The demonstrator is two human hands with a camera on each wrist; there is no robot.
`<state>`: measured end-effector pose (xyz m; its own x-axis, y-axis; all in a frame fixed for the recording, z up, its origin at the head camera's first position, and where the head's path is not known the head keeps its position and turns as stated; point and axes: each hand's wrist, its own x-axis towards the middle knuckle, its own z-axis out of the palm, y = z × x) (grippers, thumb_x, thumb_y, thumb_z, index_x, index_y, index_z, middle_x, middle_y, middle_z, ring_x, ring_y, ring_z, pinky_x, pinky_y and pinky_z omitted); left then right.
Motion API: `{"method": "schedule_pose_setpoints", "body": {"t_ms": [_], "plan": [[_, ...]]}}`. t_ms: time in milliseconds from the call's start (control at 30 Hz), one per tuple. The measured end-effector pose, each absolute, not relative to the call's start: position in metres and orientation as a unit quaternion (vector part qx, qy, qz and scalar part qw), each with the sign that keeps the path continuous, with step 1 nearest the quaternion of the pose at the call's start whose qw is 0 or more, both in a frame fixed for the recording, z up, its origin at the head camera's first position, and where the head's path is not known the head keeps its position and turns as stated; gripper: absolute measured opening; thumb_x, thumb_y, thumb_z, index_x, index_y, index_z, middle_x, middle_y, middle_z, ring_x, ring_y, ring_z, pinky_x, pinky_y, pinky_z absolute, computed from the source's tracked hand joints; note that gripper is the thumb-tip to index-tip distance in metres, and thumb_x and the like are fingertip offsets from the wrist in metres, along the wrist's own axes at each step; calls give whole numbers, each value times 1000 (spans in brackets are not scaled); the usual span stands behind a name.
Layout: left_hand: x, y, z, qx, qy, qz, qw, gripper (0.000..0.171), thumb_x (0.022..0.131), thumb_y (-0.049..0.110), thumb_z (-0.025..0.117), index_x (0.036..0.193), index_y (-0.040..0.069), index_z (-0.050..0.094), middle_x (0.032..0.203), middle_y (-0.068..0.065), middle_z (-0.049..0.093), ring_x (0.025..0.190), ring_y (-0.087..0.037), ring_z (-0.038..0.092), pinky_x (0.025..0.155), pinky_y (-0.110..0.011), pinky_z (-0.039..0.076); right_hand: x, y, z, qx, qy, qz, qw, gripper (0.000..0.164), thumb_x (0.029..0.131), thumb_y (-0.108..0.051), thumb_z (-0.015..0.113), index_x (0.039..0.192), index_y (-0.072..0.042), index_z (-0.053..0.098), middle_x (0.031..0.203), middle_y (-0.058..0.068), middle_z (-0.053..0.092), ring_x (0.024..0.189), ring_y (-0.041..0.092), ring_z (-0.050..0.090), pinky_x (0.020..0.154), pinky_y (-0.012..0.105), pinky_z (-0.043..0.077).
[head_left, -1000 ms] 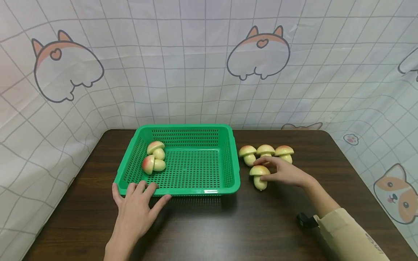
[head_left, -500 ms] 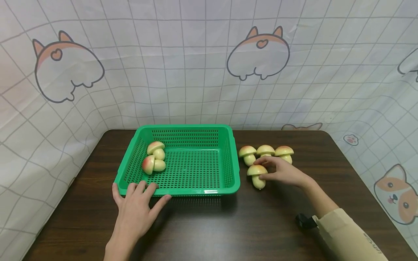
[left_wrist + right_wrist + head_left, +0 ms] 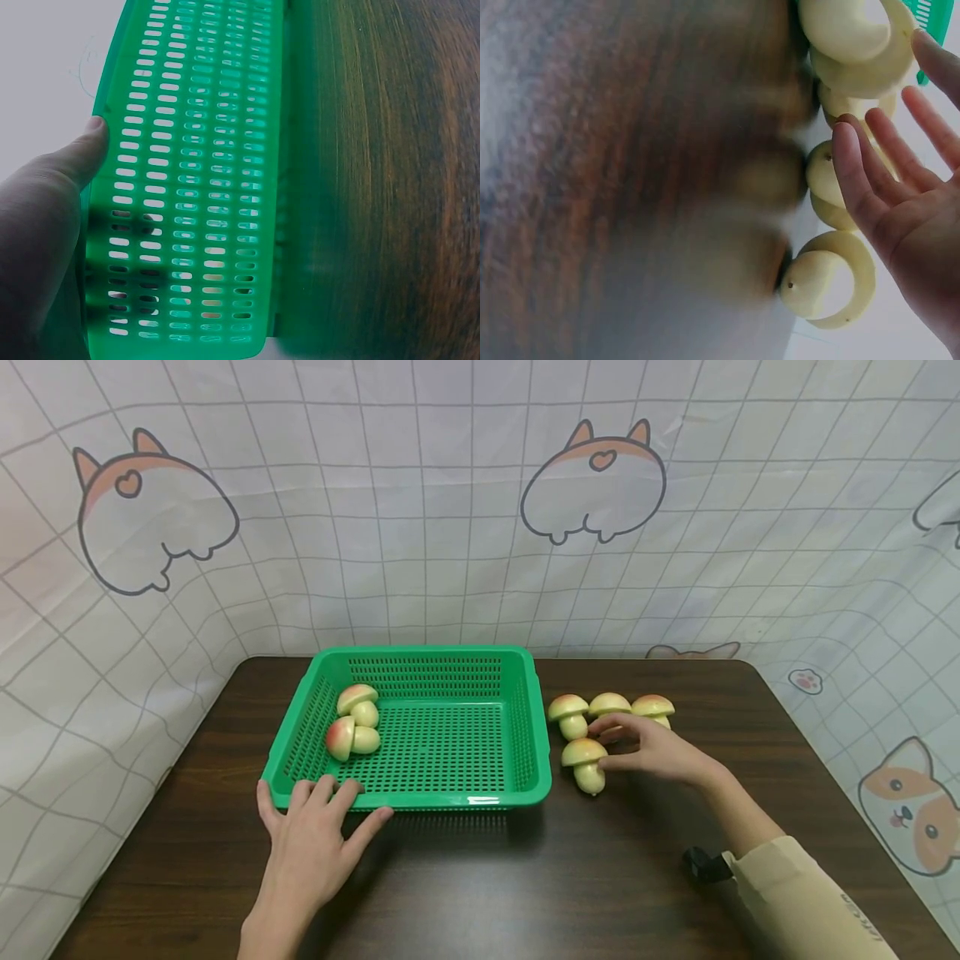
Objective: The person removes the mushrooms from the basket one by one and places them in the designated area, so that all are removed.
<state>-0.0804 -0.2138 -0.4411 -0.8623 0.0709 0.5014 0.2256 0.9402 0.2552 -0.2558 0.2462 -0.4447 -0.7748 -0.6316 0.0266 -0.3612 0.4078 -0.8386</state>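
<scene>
A green plastic basket [image 3: 420, 799] stands on the table in the head view. Over its near left rim my left hand [image 3: 311, 843] hooks its fingertips, with the thumb [image 3: 82, 150] along the outside. Two toy mushrooms [image 3: 352, 739], pale with reddish caps, lie at the basket's left end. Right of the basket, my right hand [image 3: 663, 752] is beside the front toy mushroom [image 3: 588, 777], thumb at its stem. The right wrist view shows that hand's fingers [image 3: 900, 142] spread and fairly straight. Three more mushrooms [image 3: 568, 708] stand in a row behind, partly covered by the hand.
The dark wooden table [image 3: 480, 893] ends at a white gridded cloth [image 3: 465, 527] with dog drawings behind and at both sides. A small black object [image 3: 705, 865] sits at the right sleeve's cuff [image 3: 757, 868].
The front mushroom has slid a little left, nearer the row's left mushroom, and my right hand has shifted slightly too. My left hand and the basket have stayed put.
</scene>
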Motion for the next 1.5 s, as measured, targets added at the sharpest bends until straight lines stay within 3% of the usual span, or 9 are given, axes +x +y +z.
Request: {"method": "schedule_pose_setpoints", "body": {"t_ms": [300,733,933,1167,1267,1400,1500], "plan": [[-81,-214,-441,-78,-953,-154,249,43,92,54,71,102,12,69,93,-5,57,96,-39,51,104,-84,-1,-257,250,-433,-290,842,-433,140,55,91,-22,82,136,-2,57,134,19,59,126,39,57,97,50,52],[-80,-214,-441,-78,-953,-153,248,43,92,54,71,102,12,69,93,-5,57,96,-39,52,105,-84,-1,-266,240,-404,-317,846,-411,123,51,93,-21,80,135,-4,59,138,17,58,127,38,57,97,56,51],[-80,-214,-441,-78,-953,-153,250,43,92,53,72,102,12,68,92,-4,56,95,-39,52,105,-84,-1,-271,226,-387,-332,838,-412,131,47,95,-20,77,136,-4,59,136,17,60,126,40,57,98,50,52],[-81,-214,-440,-80,-952,-150,253,43,92,53,72,102,12,68,92,-5,56,95,-39,52,105,-84,-1,-277,204,-362,-355,846,-377,127,41,97,-30,75,133,-17,61,131,3,65,122,29,61,98,46,52],[-81,-214,-440,-82,-951,-150,257,42,91,53,72,101,12,67,92,-5,57,94,-40,52,104,-84,0,-278,192,-351,-362,847,-367,132,41,98,-33,73,134,-17,61,130,-1,65,122,28,61,99,48,51],[-81,-214,-440,-84,-951,-150,258,42,91,53,72,101,13,67,92,-5,57,94,-39,52,104,-84,0,-281,175,-340,-386,836,-363,141,44,99,-29,72,137,-10,59,133,7,64,123,29,61,100,47,51],[-81,-214,-441,-82,-951,-151,257,42,91,53,72,101,13,67,92,-5,57,94,-39,52,104,-84,-1,-284,162,-332,-400,833,-353,144,43,99,-28,72,137,-12,59,134,8,63,122,27,62,99,44,52]]}}
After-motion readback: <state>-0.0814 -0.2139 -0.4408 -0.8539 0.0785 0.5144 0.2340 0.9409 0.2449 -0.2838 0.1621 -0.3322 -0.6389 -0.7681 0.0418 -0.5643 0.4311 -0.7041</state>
